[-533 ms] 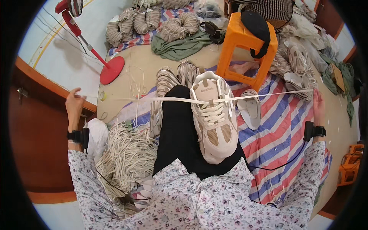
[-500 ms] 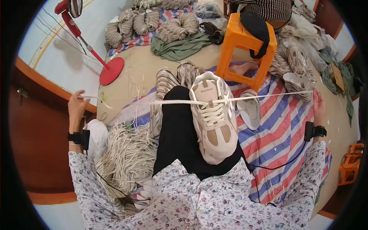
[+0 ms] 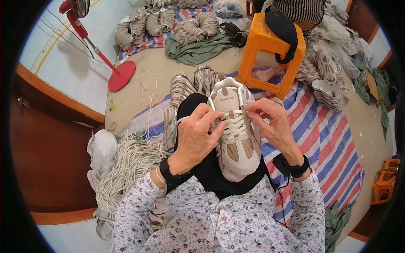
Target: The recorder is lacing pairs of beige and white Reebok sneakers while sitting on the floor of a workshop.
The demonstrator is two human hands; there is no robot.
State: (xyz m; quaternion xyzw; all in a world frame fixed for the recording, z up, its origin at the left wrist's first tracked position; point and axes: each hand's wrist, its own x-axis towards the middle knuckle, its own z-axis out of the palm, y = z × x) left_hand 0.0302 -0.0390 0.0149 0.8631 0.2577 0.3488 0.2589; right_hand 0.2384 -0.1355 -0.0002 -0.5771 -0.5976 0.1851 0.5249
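A beige and tan sneaker [image 3: 239, 158] rests on my lap with its toe toward me and its tongue pointing away. Cream shoelaces [image 3: 234, 128] cross over its front up to the top eyelets. At the left of the upper lacing, my left hand [image 3: 197, 133] is closed, thumb and index finger pinching the lace. From the right side, my right hand [image 3: 273, 124] pinches the lace by the upper eyelets, its other fingers curled. The loose lace ends are mostly hidden by my hands.
To my left lies a heap of loose cream laces [image 3: 126, 168] beside a white plastic bag [image 3: 103, 147]. Ahead stand an orange stool [image 3: 249, 55] and a red-based fan [image 3: 122, 76]. Bundled shoe parts [image 3: 196, 27] lie farther off; a striped sheet [image 3: 314, 139] covers floor to my right.
Both hands have come inward from wide apart, where they held the lace stretched out sideways, to the shoe's upper eyelets. The sneaker has stayed on my lap.
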